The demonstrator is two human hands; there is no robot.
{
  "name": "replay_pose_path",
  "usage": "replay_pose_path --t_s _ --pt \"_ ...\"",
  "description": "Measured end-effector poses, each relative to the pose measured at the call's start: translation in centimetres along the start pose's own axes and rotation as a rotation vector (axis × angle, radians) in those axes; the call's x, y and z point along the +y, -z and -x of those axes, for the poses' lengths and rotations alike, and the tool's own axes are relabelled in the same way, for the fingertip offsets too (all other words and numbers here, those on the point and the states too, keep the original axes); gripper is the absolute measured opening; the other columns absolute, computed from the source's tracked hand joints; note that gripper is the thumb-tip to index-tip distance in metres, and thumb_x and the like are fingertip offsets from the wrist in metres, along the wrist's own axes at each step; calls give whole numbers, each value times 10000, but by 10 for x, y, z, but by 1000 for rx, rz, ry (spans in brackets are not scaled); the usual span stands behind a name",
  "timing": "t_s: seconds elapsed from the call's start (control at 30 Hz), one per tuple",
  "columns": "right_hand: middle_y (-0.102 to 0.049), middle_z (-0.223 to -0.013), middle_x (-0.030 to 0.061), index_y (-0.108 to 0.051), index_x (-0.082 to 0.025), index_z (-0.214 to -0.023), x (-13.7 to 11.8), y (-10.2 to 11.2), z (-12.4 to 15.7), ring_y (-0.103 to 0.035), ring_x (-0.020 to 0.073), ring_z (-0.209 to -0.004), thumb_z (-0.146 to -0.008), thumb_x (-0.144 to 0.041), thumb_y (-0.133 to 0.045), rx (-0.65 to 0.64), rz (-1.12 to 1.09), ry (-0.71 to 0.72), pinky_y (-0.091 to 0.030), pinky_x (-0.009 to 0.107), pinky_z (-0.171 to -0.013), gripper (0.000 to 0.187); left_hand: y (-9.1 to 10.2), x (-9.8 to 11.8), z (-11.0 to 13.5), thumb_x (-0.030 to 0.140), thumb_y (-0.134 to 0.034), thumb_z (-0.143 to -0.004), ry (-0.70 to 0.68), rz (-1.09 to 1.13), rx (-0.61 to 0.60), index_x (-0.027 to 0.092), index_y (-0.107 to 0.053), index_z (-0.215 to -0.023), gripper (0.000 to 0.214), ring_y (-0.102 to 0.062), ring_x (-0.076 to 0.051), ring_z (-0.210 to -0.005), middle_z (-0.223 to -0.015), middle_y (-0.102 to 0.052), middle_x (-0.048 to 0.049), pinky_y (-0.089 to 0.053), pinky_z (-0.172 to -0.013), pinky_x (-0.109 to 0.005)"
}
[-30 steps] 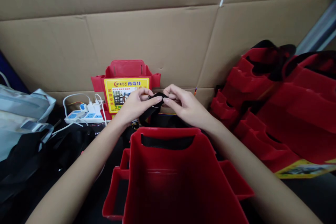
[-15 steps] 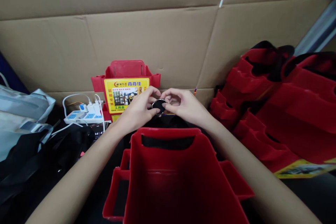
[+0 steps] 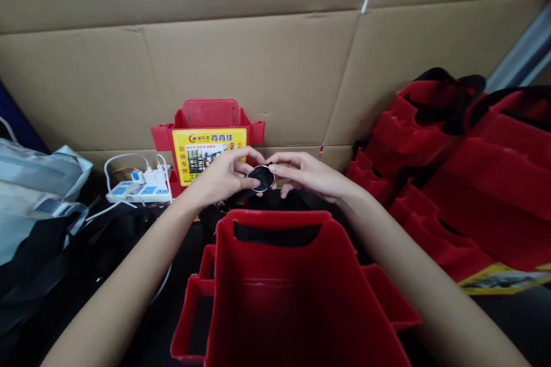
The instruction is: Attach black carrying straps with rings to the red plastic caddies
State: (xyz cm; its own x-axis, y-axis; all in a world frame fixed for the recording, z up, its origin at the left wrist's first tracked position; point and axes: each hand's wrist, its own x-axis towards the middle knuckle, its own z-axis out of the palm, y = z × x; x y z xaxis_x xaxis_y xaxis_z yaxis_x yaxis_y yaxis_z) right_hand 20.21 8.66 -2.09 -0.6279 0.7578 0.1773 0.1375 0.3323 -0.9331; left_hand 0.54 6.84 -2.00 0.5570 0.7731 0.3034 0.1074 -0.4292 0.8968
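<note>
My left hand (image 3: pixel 217 179) and my right hand (image 3: pixel 306 174) meet just beyond the far rim of a red plastic tool box (image 3: pixel 282 287) that stands open in front of me. Between their fingertips they pinch a small round black piece with a pale rim (image 3: pixel 260 178); a black strap (image 3: pixel 235 199) hangs from it toward the box. The left thumb and fingers grip its left side. My right fingers stretch along its right edge, touching it. A black strap shows through the slot (image 3: pixel 275 233) in the box's far wall.
A red box with a yellow label (image 3: pixel 209 139) stands against the cardboard wall (image 3: pixel 258 63). A stack of red boxes (image 3: pixel 456 166) lies at the right. A white power strip (image 3: pixel 138 186) with cables, black straps (image 3: pixel 107 241) and a grey bag (image 3: pixel 34 183) lie at the left.
The folded black strap I held a second ago now shows as a round black piece between both hands. My right fingers have stretched out flatter. Both hands sank slightly.
</note>
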Motion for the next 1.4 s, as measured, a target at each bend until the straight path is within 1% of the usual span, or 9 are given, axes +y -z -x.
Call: replay_pose_path --t_s 0.17,0.33,0.47,0.67,0.83,0.97,1.13,1.27,1.4 --pt "-537 -624 -18 -560 -144 -754 6 2 -4 -495 41 -545 -789 -362 -582 12 -55 -29 -402 119 -435 223 0 2 1 6 -556 -674 -34 -26 -33 162 -525 -1003 365 -644 -126 -708 -793 -652 -16 -506 -684 -257" --pt "-575 -679 6 -599 -139 -776 4 -3 -7 -536 71 -574 -748 -352 -614 198 78 19 -437 145 -429 215 -1 -4 -1 -39 -516 -654 -80 -142 25 143 -569 -950 351 -610 -114 -809 -908 -621 -27 -483 -740 -238" --pt "-529 -555 -12 -614 -125 -743 2 -5 -8 -480 57 -453 -732 -323 -624 299 141 15 -441 166 -404 198 -1 -3 1 -29 -461 -681 17 -211 -48 160 -549 -1040 416 -595 -84 -656 -906 -618 -26 -483 -639 -228" --pt "-518 -558 -18 -609 -126 -744 -4 9 -2 -460 40 -446 -698 -308 -663 482 12 64 -430 153 -404 195 2 -6 -1 -1 -503 -664 2 -25 38 173 -404 -774 228 -597 -81 -543 -732 -559 36 -456 -516 -193" --pt "-512 -549 -26 -588 -127 -758 -11 10 3 -452 34 -442 -708 -293 -659 401 -107 49 -411 145 -405 188 0 -6 -3 -1 -507 -653 42 -48 85 150 -409 -642 181 -594 -75 -499 -547 -546 49 -430 -512 -165" --pt "-509 -549 -32 -588 -137 -765 -17 5 6 -444 33 -442 -714 -315 -657 357 -142 64 -398 146 -406 197 -1 1 0 20 -502 -661 43 -88 97 115 -590 -813 200 -581 -65 -519 -725 -637 -5 -467 -530 -186" --pt "-537 -604 -17 -600 -148 -737 -18 -2 6 -463 46 -473 -707 -326 -654 323 -172 110 -385 162 -408 188 -4 9 4 21 -499 -653 34 -162 82 128 -620 -879 277 -574 -66 -545 -833 -655 -23 -476 -516 -182" --pt "-600 -700 33 -644 -131 -802 -16 -9 5 -511 84 -573 -792 -397 -544 204 15 143 -423 205 -492 284 -7 12 5 50 -521 -655 63 -242 78 136 -625 -958 332 -570 -82 -506 -803 -651 -25 -474 -483 -197" --pt "-605 -738 11 -614 -151 -914 -16 -13 5 -518 85 -642 -753 -312 -610 166 202 203 -424 210 -591 227 -8 15 6 80 -524 -686 41 -302 109 132 -609 -1034 361 -579 -90 -500 -704 -635 -4 -455 -466 -179"
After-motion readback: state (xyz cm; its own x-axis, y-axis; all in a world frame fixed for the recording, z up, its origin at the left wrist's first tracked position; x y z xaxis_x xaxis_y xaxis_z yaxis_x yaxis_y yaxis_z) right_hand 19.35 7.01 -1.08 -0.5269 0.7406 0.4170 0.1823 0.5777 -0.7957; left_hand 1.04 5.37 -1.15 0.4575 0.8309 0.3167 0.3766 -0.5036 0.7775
